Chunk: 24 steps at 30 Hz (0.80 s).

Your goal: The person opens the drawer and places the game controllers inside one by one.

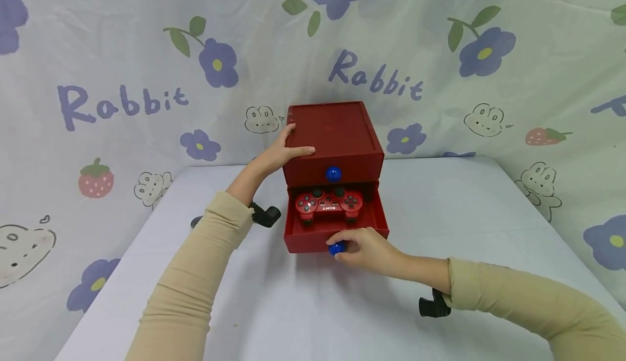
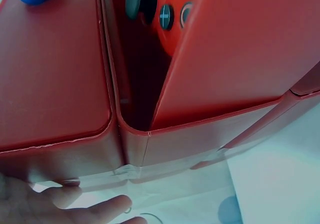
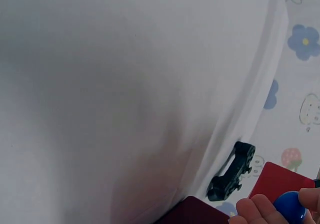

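From my remote station I view the right hand (image 1: 367, 248) pinching the blue knob (image 1: 336, 249) of the pulled-out drawer (image 1: 307, 243), the red controller (image 1: 329, 204) lying inside just beyond that grip, and, farther beyond and leftward, the left hand (image 1: 281, 152) resting outstretched on the red cabinet (image 1: 337, 128).

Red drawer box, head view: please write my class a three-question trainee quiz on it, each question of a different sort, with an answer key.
1. Multiple choice: what is the right hand pinching?
A) the upper blue knob
B) the lower blue knob
C) the table edge

2. True or false: the upper drawer is shut.

3. Fill in the blank: the open lower drawer holds a red ____.

Key:
1. B
2. True
3. game controller
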Motion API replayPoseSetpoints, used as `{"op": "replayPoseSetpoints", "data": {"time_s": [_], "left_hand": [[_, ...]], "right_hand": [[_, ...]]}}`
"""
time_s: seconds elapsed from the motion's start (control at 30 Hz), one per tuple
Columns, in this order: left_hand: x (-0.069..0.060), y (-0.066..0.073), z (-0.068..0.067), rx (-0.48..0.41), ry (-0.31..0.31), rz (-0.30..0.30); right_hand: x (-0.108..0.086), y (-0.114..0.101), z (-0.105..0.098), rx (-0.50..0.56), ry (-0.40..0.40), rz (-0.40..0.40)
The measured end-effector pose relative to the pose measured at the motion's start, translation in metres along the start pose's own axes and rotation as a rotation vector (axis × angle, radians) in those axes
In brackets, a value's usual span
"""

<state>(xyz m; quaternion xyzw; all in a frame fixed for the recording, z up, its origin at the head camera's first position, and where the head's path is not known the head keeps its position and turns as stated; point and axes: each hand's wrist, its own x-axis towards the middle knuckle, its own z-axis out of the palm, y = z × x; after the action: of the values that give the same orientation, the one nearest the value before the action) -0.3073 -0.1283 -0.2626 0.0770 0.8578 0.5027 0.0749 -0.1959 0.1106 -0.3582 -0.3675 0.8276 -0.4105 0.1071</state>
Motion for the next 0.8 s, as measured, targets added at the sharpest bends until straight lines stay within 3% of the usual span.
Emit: {"op": "replayPoseSetpoints", "data": {"time_s": [0.8], "left_hand": [[0.0003,0.0001,-0.0007,-0.002,-0.006,-0.010]], "right_hand": [[0.0111,-0.0004,-0.0055,-0.012,0.018,0.017]]}}
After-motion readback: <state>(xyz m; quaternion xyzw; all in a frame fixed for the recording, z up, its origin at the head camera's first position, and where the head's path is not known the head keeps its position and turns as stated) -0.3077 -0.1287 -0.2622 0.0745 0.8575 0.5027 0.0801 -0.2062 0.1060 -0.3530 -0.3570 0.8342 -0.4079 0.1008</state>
